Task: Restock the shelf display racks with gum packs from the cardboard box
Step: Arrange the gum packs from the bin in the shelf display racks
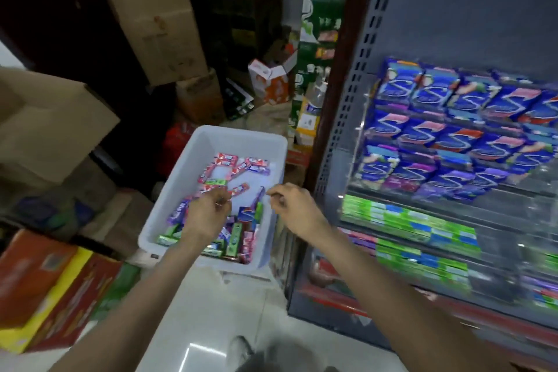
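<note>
Inside the white bin (193,166), loose gum packs (234,238) point every way.

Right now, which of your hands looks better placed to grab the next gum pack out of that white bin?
Left, probably. The left hand is over the loose gum packs inside the white bin; the right hand hovers at its rim, holding nothing.

Above the white tub (193,160), open air is giving free passage. Its walls are hemming in the loose gum packs (235,169). Right of the tub, the rack's clear front panels (359,136) are blocking entry; cardboard boxes (60,121) are crowding its left.
</note>
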Motion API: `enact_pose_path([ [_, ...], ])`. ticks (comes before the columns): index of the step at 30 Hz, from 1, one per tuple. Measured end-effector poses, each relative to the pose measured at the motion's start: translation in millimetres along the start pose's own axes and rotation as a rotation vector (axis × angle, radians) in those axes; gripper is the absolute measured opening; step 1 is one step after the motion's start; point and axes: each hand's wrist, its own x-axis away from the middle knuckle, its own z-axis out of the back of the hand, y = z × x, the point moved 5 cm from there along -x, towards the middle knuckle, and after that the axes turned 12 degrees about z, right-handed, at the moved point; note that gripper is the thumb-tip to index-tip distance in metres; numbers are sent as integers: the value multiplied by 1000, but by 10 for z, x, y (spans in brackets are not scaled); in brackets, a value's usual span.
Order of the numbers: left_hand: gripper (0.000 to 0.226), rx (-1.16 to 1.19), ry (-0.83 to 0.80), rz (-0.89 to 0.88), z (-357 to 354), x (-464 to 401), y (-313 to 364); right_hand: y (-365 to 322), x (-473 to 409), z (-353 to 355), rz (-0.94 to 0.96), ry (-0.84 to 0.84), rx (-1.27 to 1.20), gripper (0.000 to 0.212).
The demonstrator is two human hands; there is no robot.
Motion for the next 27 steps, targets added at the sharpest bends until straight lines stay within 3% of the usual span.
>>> enact_pose_path([
  [5,8,-157,-92,-14,10,-778,-528,109,-765,-665,-126,-129,57,36],
  [14,60,-455,-329,-121,-440,-1614,-922,642,-1507,-1417,-204,-384,196,58],
  [19,81,-781,-236,-288,-604,-1851,-833,886,-1643,-1563,-193,-397,330,53],
  [23,69,-842,-113,-362,-636,-1979,-737,947,-1728,-1513,-193,-408,495,43],
  [27,47,-831,-102,-353,-639,-2027,-711,978,-1756,-1497,-205,-439,536,43],
])
